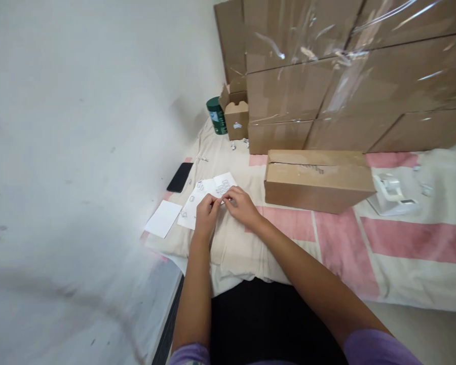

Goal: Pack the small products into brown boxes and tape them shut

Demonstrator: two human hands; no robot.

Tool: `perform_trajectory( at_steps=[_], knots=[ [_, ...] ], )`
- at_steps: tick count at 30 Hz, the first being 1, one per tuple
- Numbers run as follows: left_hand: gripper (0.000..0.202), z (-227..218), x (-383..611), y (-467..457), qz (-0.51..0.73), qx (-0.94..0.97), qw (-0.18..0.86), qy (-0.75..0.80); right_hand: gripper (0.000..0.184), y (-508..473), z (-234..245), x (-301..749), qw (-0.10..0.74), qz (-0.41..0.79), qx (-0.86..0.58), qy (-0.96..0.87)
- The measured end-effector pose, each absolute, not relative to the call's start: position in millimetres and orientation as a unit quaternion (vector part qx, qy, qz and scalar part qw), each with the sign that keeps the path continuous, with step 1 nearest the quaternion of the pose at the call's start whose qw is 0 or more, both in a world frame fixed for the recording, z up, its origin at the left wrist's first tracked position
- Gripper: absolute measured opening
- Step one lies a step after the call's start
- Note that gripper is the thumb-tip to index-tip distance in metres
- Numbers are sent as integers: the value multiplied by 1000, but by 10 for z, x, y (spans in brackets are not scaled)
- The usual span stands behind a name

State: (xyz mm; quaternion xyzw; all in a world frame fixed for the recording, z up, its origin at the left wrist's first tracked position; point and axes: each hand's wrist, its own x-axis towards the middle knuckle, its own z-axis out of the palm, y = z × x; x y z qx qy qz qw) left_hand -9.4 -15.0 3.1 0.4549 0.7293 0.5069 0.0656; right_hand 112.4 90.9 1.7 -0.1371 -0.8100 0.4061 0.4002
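Observation:
Both hands meet over a white printed sheet (209, 195) lying on a cream and pink cloth (327, 228). My left hand (206, 213) and my right hand (241, 205) have their fingertips pinched together on a tiny object between them, too small to name. A blank white card (163, 218) lies just left of the sheet.
A black phone (180, 177) lies by the wall. A flat cardboard box (317, 180) sits right of my hands, with a white tape dispenser (391, 192) beyond it. Stacked wrapped cartons (345, 76), a small open box (236, 119) and a green can (216, 115) stand behind.

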Motion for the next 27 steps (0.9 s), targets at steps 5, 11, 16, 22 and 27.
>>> perform_trajectory(
  at_steps=[5,11,16,22,27],
  knots=[
    [30,31,-139,-200,528,482,59,697,17,821,446,1842,420,319,-171,-833],
    [32,66,-133,-205,532,500,-20,683,16,741,693,3443,571,220,-355,-707],
    [26,345,4,-145,474,513,-128,705,11,1410,607,4036,624,276,-480,-551],
    [25,597,515,454,581,404,-64,704,18,2096,224,3808,599,437,-428,-516],
    [47,352,923,1027,601,408,88,682,13,2035,8,3694,599,435,-422,-523]
  ],
)
